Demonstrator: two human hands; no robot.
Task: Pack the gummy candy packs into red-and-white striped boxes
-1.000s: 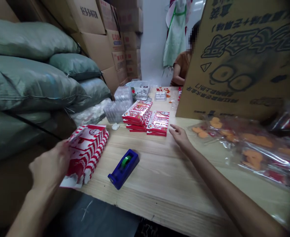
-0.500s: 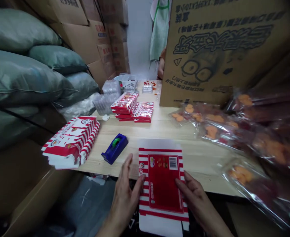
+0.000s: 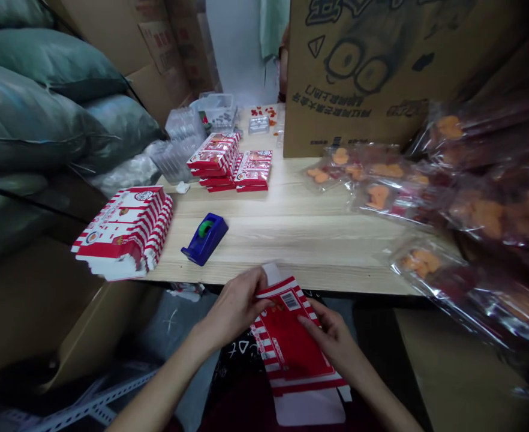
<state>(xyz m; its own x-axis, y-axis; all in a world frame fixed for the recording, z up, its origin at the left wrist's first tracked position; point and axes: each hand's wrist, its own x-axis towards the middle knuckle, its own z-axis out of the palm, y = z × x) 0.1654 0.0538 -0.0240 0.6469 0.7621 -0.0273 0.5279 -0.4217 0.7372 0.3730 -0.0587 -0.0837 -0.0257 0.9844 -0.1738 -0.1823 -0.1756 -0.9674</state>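
Note:
A red-and-white striped carton (image 3: pixel 291 345) is held tilted in front of the table's near edge, its barcode side facing up and a white flap hanging at its lower end. My left hand (image 3: pixel 242 303) grips its upper left end beside another white flap, fingers bent and partly hidden. On the right edge of the carton, my right hand (image 3: pixel 327 336) pinches it with the thumb on top. A blue tape dispenser (image 3: pixel 205 239) with a green core stands on the table beyond my left hand. Left of it lies a stack of flat striped cartons (image 3: pixel 125 231).
Filled striped boxes (image 3: pixel 219 157) are piled further back, near clear plastic trays (image 3: pixel 183 141) and a clear bin (image 3: pixel 217 111). A big cardboard box (image 3: pixel 358 114) stands at the back right. Bags with orange pieces (image 3: pixel 420 262) cover the right side. Sacks (image 3: pixel 53 120) are heaped at left.
The carton has come down and nearer my body and now tilts. My left hand has gone from its left side to gripping its upper end. The view has tipped downward.

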